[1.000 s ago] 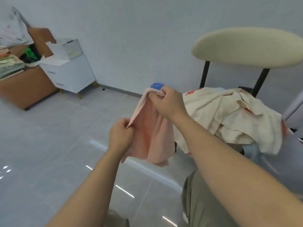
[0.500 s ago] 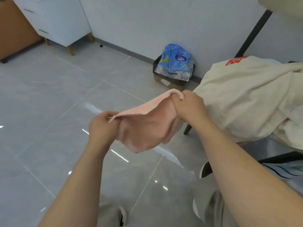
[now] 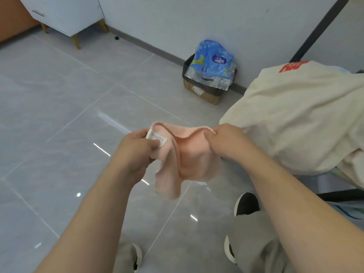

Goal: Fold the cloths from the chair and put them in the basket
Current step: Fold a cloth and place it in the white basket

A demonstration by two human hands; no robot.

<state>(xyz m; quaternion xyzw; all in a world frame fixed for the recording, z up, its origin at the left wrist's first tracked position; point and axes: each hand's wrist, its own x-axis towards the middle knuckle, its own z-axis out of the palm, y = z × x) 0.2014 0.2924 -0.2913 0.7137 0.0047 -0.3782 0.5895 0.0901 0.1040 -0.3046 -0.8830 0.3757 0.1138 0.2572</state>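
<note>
Barely begun: pinching pink cloth [image 3: 187,154] between left hand [image 3: 136,152] and right hand [image 3: 230,142], held a little apart, unfolded – cream cloths [image 3: 295,119] waiting, no basket in view.

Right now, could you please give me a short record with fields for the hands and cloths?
held cloth: pink cloth, hanging loose between both hands
left hand: pinches its corner at the white label
right hand: grips the opposite top edge
waiting: cream cloths heaped on the chair
basket: not in view
by wall: box with blue packet on top
</note>
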